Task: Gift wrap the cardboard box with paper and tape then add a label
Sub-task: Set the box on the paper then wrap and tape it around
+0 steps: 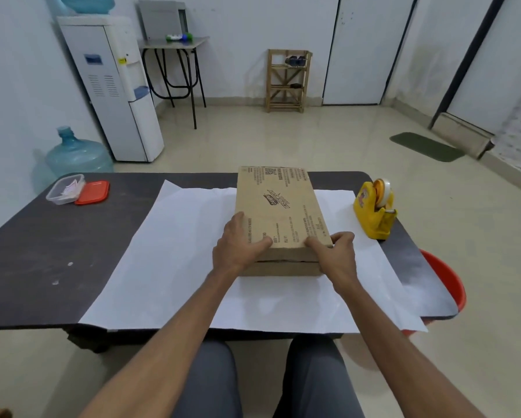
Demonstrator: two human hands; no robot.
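Observation:
A flat brown cardboard box (279, 206) with black print lies on a large white sheet of paper (174, 260) spread over the dark table (42, 251). My left hand (238, 245) grips the box's near left corner, thumb on top. My right hand (334, 254) grips the near right corner, fingers curled over the edge. A yellow tape dispenser (374, 209) with a roll of clear tape stands on the table to the right of the box. A clear plastic container (64, 190) holding small paper pieces sits at the far left with its red lid (92, 193) beside it.
The paper hangs over the table's near edge and right corner. A red bucket (449, 282) stands on the floor beyond the table's right edge. A water dispenser (114, 86), a blue water jug (78, 155) and a wooden rack (288, 79) are farther back.

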